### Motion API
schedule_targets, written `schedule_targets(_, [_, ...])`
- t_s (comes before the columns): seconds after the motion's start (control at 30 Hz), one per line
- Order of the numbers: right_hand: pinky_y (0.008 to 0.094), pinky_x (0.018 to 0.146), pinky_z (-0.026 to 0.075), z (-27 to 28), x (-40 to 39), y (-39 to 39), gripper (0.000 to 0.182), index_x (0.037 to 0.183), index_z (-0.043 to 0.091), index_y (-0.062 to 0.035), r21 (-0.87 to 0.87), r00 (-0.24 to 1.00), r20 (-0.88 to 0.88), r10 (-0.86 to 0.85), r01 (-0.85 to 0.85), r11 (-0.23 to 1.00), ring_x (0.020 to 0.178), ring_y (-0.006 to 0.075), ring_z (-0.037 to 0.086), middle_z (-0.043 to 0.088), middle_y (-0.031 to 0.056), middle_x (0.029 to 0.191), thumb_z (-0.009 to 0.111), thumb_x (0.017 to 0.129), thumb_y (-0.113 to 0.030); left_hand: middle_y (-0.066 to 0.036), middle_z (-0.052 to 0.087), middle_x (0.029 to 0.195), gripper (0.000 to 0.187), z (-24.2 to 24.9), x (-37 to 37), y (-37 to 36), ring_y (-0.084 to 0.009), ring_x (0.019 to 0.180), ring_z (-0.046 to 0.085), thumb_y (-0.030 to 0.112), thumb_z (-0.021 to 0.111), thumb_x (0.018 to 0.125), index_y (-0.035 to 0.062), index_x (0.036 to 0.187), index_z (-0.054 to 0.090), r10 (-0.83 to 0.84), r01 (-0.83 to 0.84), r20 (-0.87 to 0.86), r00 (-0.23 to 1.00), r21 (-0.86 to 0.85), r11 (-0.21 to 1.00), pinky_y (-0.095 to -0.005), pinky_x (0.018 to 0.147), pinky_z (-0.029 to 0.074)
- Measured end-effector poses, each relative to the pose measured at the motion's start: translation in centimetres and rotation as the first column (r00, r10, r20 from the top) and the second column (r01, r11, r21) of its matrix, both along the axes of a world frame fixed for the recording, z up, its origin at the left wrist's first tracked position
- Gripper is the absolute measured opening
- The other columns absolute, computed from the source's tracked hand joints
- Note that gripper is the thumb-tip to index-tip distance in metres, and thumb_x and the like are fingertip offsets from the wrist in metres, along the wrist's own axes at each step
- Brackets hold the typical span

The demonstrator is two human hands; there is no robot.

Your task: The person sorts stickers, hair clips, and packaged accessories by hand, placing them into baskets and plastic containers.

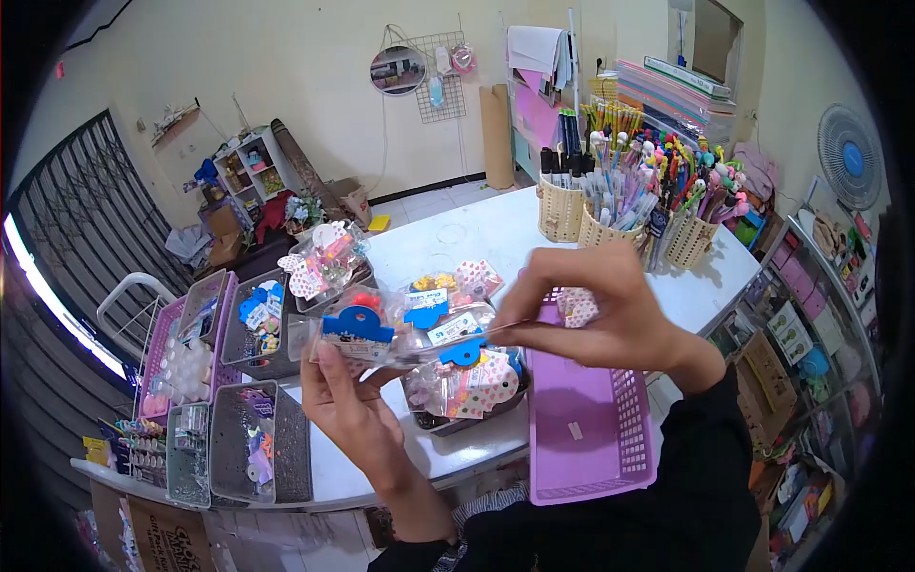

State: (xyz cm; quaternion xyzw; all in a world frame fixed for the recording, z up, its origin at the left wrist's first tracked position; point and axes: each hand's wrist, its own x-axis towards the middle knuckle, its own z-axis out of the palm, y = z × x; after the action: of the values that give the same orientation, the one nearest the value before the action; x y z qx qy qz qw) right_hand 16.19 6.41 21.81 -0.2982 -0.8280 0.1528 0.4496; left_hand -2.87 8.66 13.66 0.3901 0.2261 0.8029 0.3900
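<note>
Both my hands hold up a bunch of small clear packets (400,329) with blue card headers and colourful trinkets inside. My left hand (357,405) grips the bunch from below at its left end. My right hand (591,310) pinches its right end from above. Under the packets sits a grey basket (467,410) filled with more packets. An empty purple basket (586,429) lies just to the right of it, below my right wrist.
On the white table (477,238) stand wicker baskets of pens (629,205) at the back, grey trays of packets (257,443) and a purple tray (167,353) at the left. A fan (848,153) and a glass display case (810,324) are at the right.
</note>
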Motion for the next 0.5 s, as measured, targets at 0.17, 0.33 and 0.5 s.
schedule_targets(0.17, [0.0226, 0.057, 0.047, 0.6, 4.1, -2.0, 0.015, 0.078, 0.060, 0.0003, 0.050, 0.983, 0.019, -0.185, 0.184, 0.982, 0.064, 0.0129, 0.061, 0.062, 0.0071, 0.070, 0.067, 0.065, 0.003, -0.008, 0.058, 0.074, 0.028, -1.2, -2.9, -0.1, -0.0142, 0.059, 0.060, 0.024, 0.049, 0.088, -0.0038, 0.092, 0.053, 0.079, -0.142, -0.299, 0.951, -0.193, 0.971, -0.0259, 0.044, 0.052])
schedule_targets(0.33, [0.0215, 0.055, 0.047, 0.5, 7.9, -3.6, 0.017, 0.081, 0.063, -0.0011, -0.045, 0.940, 0.194, -0.279, 0.293, 0.955, 0.064, 0.0126, 0.062, 0.063, 0.0064, 0.071, 0.067, 0.066, 0.003, -0.003, 0.056, 0.065, 0.030, -3.5, -5.1, -0.3, -0.0102, 0.050, 0.057, 0.029, 0.054, 0.085, -0.0003, 0.086, 0.056, 0.118, -0.301, -0.476, 0.872, -0.329, 0.895, -0.0208, 0.037, 0.044])
schedule_targets(0.5, [0.0232, 0.055, 0.047, -3.1, 8.5, -2.0, 0.017, 0.082, 0.062, -0.0022, -0.463, 0.950, 0.269, -0.158, 0.271, 0.844, 0.063, 0.0124, 0.063, 0.064, 0.0052, 0.071, 0.067, 0.066, -0.001, -0.004, 0.056, 0.067, 0.028, -5.1, -5.3, -0.2, -0.0061, 0.054, 0.053, 0.026, 0.053, 0.086, -0.0016, 0.086, 0.057, 0.009, -0.262, -0.531, 0.847, -0.403, 0.877, -0.0198, 0.040, 0.046])
